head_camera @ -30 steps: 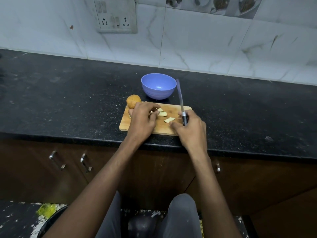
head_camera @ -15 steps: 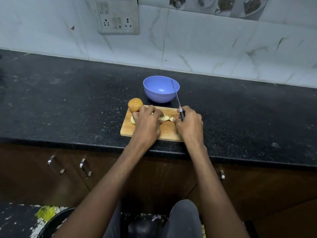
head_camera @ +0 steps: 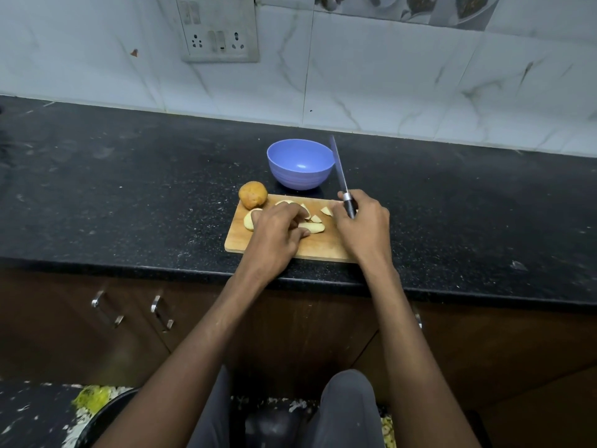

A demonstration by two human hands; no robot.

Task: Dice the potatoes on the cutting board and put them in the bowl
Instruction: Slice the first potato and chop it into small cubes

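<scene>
A wooden cutting board [head_camera: 323, 248] lies near the counter's front edge. Pale cut potato pieces [head_camera: 312, 226] are scattered on it, and a whole unpeeled potato [head_camera: 253, 195] rests at its far left corner. My left hand [head_camera: 277, 232] presses down on the pieces, fingers curled over them. My right hand [head_camera: 363, 226] grips the black handle of a knife [head_camera: 340, 171], whose blade is raised off the board and points away toward the wall. An empty blue bowl [head_camera: 300, 163] stands just behind the board, left of the blade.
The black speckled counter [head_camera: 129, 195] runs left and right, backed by a white tiled wall with a socket panel [head_camera: 219, 29]. Below are brown cabinet doors with metal handles [head_camera: 161, 313]. A dark bin rim [head_camera: 106, 415] with yellow scraps sits by my legs.
The knife has lifted from the potato pieces, its blade now raised and pointing toward the wall. My right hand shifted right; my left hand stays on the pieces.
</scene>
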